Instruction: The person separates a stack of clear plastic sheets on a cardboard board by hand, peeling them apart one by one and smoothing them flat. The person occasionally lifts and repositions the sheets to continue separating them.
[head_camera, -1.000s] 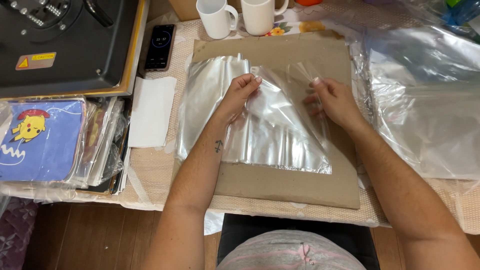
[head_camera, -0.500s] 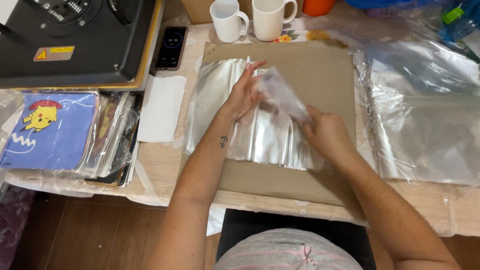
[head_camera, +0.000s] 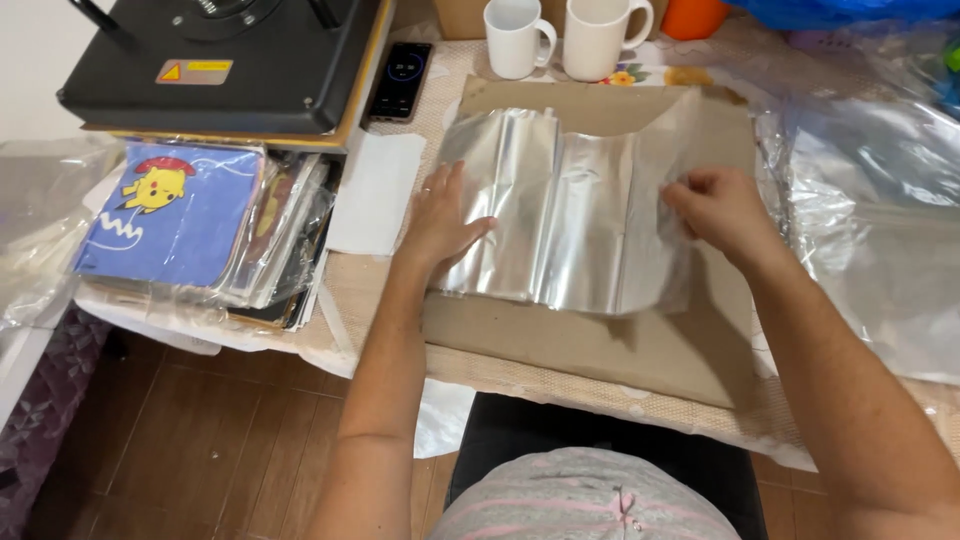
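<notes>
A black heat press (head_camera: 215, 60) fills the upper left of the frame. Right of centre, a brown cardboard sheet (head_camera: 640, 345) lies flat on the table. On its upper half rests a stack of clear, shiny plastic sleeves (head_camera: 560, 220), spread wide but rippled into 3 or 4 upright folds, so the smoothing looks only partly done.

The left hand (head_camera: 445, 220) presses flat on the stack's left edge, fingers together and stretched out. The right hand (head_camera: 715, 210) sits at the stack's right edge, fingers curled and pinched on the plastic there.

More loose plastic (head_camera: 880, 200) lies at the right of the frame. A pile of bagged printed cloths (head_camera: 170, 215) sits at centre left. 2 white mugs (head_camera: 560, 35) stand at the top, and a dark phone (head_camera: 400, 80) lies beside the press.
</notes>
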